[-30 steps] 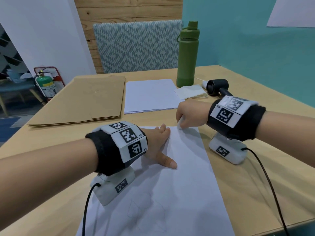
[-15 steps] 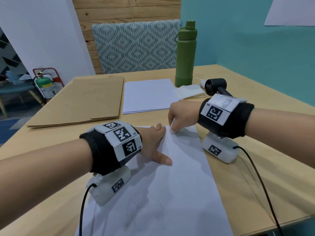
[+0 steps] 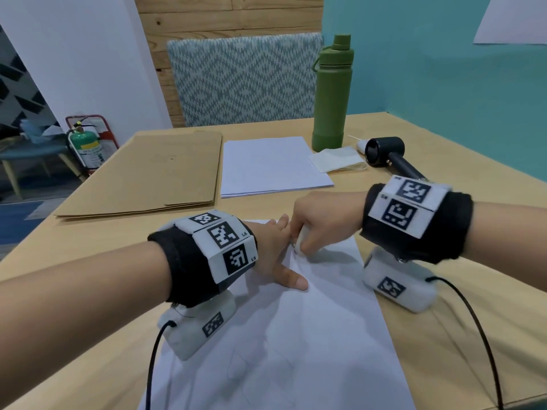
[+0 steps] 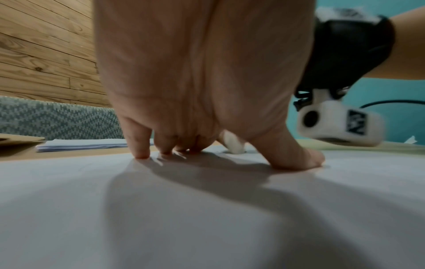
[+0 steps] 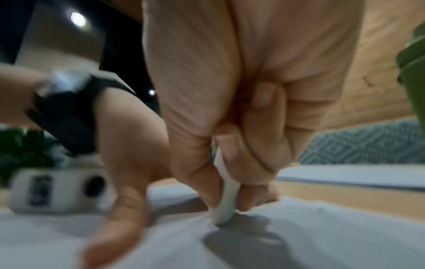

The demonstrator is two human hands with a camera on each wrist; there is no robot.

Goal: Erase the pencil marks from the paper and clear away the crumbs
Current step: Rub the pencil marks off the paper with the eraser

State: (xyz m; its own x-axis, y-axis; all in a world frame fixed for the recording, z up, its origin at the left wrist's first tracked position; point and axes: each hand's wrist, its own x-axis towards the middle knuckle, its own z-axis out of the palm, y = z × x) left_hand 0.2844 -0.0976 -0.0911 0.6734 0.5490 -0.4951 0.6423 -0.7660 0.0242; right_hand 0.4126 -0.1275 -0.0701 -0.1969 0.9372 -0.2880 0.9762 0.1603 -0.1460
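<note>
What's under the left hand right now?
The left hand presses fingertips and thumb on the paper, beside the eraser gripped by the right hand. Any marks beneath the fingers are hidden.

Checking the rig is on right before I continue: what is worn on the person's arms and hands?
Both forearms are bare, no sleeves or gloves. Each wrist carries a black fabric band topped with white panels printed with black square markers. Under each hangs a white camera pod with its own marker and a thin black cable.
</note>
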